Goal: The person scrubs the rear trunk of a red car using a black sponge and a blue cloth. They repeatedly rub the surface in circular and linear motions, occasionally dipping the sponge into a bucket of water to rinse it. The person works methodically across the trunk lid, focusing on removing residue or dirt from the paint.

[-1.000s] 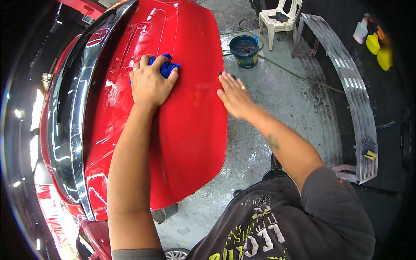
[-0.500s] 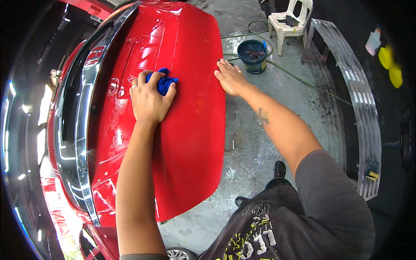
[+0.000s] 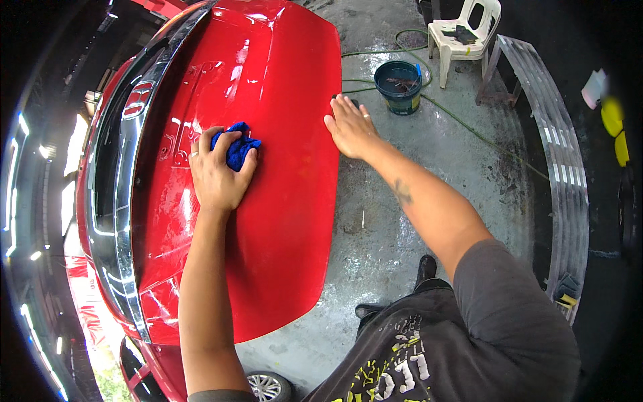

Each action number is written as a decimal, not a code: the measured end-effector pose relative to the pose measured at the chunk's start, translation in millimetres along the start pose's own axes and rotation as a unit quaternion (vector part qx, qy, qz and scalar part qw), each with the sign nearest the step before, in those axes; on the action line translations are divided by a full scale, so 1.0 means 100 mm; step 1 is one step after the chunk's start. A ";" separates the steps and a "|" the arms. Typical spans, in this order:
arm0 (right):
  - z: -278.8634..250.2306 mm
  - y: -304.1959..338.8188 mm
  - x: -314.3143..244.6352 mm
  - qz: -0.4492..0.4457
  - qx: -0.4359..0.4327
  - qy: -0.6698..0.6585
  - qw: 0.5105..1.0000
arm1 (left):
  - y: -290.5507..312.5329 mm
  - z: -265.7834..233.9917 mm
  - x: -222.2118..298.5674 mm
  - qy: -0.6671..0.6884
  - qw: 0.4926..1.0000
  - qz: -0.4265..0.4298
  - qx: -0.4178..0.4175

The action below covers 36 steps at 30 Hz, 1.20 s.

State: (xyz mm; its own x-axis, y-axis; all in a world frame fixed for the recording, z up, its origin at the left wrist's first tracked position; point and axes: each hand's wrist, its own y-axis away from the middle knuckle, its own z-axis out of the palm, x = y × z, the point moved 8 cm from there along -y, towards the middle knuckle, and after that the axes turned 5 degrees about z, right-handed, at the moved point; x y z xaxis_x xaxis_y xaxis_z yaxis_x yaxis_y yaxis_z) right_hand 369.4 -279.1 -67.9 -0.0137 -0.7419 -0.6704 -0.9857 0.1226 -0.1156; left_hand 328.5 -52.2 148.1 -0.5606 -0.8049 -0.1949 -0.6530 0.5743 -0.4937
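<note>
Spread before me on the left is a glossy red car panel (image 3: 288, 194), duller toward its right side. My left hand (image 3: 218, 171), with a ring on one finger, presses a crumpled blue cloth (image 3: 239, 145) against it. The fingers curl over the cloth. My right hand (image 3: 351, 127) is at the panel's right edge, fingers fairly straight and thumb apart. A dark pad (image 3: 354, 102) peeks out beside and behind its fingertips; most of it is hidden under the hand.
Beyond my right hand stands a dark bucket (image 3: 398, 87) of water, a green hose (image 3: 462, 124) running past it on the wet floor. A white plastic chair (image 3: 462, 37) is farther back. A ridged metal bench (image 3: 556, 141) lines the right side. Below lies a wheel (image 3: 269, 387).
My left hand and the cloth have shifted slightly left and down in view. The right hand stays at the panel edge with little movement. The whole view has turned a little.
</note>
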 end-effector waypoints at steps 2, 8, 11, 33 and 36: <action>0.19 0.41 -0.20 -0.018 -0.018 0.006 1.000 | 0.12 0.00 -0.06 -0.008 1.000 -0.009 -0.001; 0.39 1.57 -0.52 -0.093 -0.065 0.026 0.993 | 0.17 -0.04 -0.07 -0.015 1.000 -0.018 -0.002; 0.33 0.35 -0.22 -0.068 0.002 -0.006 0.998 | 0.15 -0.10 -0.09 -0.008 1.000 -0.010 0.006; 0.16 -0.33 -0.24 0.027 0.030 -0.142 0.989 | -0.31 0.19 -0.03 -0.004 0.999 0.005 0.033; 0.41 0.39 -0.66 -0.008 0.050 -0.151 0.987 | -0.17 0.16 -0.16 -0.011 0.999 -0.015 0.028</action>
State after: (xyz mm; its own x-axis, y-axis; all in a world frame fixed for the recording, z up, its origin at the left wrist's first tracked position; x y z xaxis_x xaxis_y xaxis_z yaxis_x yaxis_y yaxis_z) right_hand 338.7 -197.9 -58.3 0.0677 -0.5164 -0.8537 -0.9637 0.1878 -0.1900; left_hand 356.5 -51.6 145.8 -0.5299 -0.8245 -0.1984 -0.6388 0.5419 -0.5462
